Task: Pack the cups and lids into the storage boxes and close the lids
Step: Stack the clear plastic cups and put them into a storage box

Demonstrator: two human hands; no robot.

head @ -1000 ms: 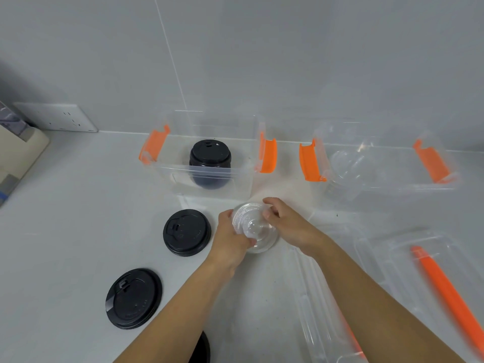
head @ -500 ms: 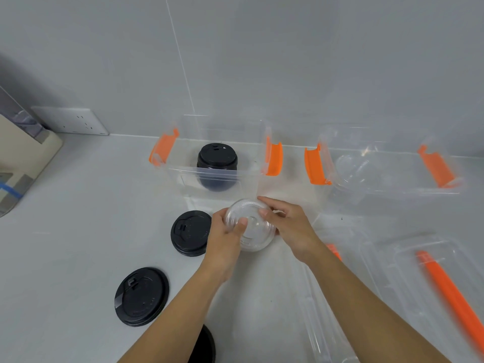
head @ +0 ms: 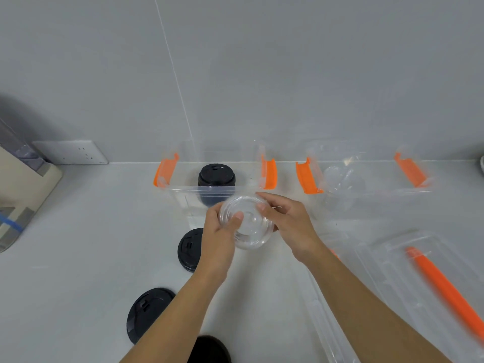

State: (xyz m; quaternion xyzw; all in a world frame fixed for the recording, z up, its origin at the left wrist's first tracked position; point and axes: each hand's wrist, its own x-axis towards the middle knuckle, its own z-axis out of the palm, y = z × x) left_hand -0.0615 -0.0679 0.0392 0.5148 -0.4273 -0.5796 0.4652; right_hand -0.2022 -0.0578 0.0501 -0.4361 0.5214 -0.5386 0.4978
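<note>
open white counter [head: 86, 244] left of the black lids [head: 190, 248]; left box [head: 209, 191] open-topped, black cup [head: 216, 179] inside; box lids [head: 419, 279] crowd the right side

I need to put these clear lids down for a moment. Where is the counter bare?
Bare counter runs left of the black lids, between them and the beige appliance. The right side is crowded with box lids; the strip ahead holds both storage boxes.
</note>
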